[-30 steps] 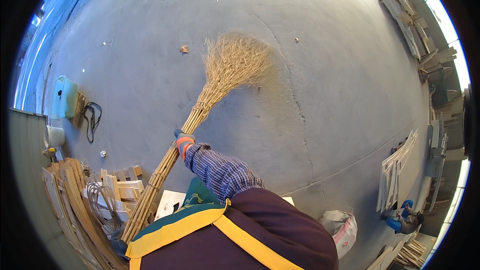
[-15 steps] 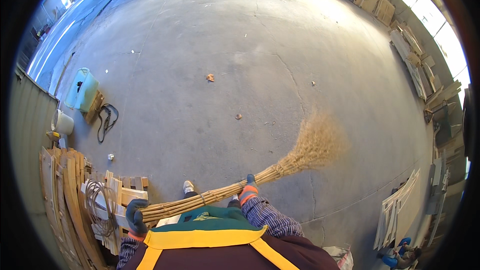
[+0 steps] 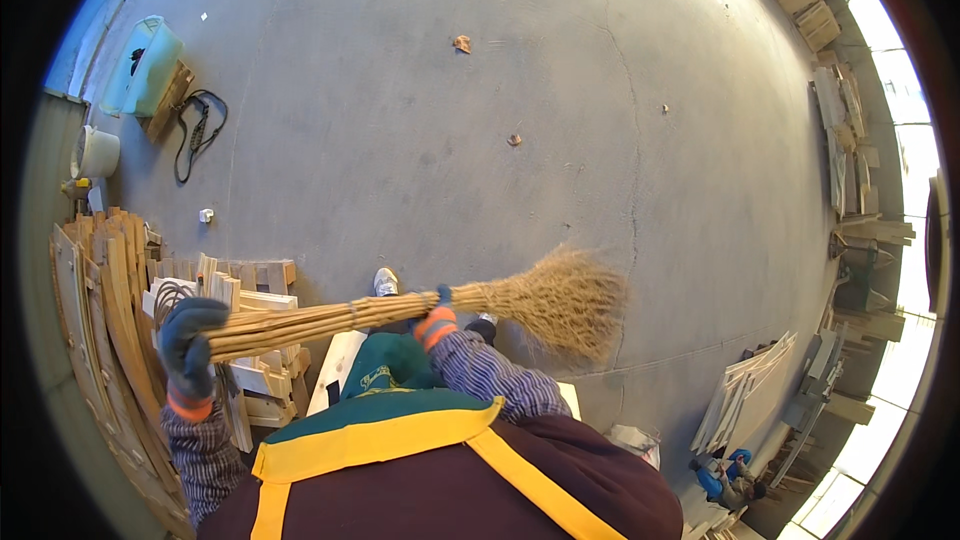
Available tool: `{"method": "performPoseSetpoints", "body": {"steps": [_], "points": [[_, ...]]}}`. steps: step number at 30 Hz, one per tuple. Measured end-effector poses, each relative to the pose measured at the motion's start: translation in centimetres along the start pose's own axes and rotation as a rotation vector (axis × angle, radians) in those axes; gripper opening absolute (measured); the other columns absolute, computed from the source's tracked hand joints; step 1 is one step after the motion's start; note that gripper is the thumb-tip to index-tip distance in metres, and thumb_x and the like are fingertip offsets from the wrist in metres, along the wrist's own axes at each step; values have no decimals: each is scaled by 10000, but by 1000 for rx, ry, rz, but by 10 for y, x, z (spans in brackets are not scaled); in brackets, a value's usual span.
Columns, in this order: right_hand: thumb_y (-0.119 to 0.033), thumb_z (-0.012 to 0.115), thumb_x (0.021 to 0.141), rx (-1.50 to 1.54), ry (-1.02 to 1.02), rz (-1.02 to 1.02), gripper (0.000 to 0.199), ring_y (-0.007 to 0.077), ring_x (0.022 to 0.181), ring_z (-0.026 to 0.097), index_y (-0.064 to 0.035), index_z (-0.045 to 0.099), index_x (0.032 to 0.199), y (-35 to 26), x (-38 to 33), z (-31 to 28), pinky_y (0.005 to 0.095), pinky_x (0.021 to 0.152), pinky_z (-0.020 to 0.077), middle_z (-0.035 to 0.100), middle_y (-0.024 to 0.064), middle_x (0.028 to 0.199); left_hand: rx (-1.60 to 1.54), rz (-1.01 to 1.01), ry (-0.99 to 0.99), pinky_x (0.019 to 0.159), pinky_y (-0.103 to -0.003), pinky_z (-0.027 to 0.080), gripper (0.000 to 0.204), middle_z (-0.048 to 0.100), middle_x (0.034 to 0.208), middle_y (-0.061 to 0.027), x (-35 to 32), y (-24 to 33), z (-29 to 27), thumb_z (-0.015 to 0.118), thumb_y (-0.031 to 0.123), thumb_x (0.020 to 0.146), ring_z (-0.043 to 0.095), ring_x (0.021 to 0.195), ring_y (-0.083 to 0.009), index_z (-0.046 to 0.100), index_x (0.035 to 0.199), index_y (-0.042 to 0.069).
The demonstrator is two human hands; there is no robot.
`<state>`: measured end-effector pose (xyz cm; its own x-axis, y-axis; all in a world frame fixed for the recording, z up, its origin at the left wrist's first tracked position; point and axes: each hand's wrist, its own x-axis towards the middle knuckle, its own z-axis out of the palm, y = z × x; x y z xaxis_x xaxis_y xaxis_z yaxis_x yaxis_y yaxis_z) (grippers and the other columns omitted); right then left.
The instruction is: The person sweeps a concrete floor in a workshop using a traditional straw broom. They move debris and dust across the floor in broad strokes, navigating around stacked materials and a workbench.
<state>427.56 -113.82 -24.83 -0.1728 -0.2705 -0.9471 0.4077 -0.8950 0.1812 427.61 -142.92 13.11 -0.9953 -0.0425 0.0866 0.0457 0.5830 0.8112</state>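
Both gloved hands are closed around one straw broom, held level above the concrete floor: the left hand wraps the handle's end, the right hand its middle, bristles to the right. Beyond, two scraps lie well apart on the floor. Farthest left sit one white bucket and one pale green tub; their contents cannot be made out.
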Motion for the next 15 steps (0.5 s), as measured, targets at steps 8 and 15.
{"method": "performPoseSetpoints", "body": {"steps": [8, 15], "points": [[-349, 641, 847, -354, -38, 221, 298, 288, 665, 580, -74, 528, 830, 194, 16, 147, 485, 672, 534, 572, 95, 728, 253, -176, 495, 852, -418, 462, 374, 583, 1043, -225, -163, -10, -120, 365, 217, 911, 585, 944, -327, 559, 1025, -82], [-595, 671, 712, -1216, -115, -219, 701, 271, 788, 585, -10, 575, 1087, 205, 16, 205, 372, 694, 456, 627, 139, 929, 157, -212, 749, 812, -405, 485, 442, 591, 1044, -209, -240, -67, -103, 330, 279, 940, 602, 908, -317, 557, 1052, -84]]}}
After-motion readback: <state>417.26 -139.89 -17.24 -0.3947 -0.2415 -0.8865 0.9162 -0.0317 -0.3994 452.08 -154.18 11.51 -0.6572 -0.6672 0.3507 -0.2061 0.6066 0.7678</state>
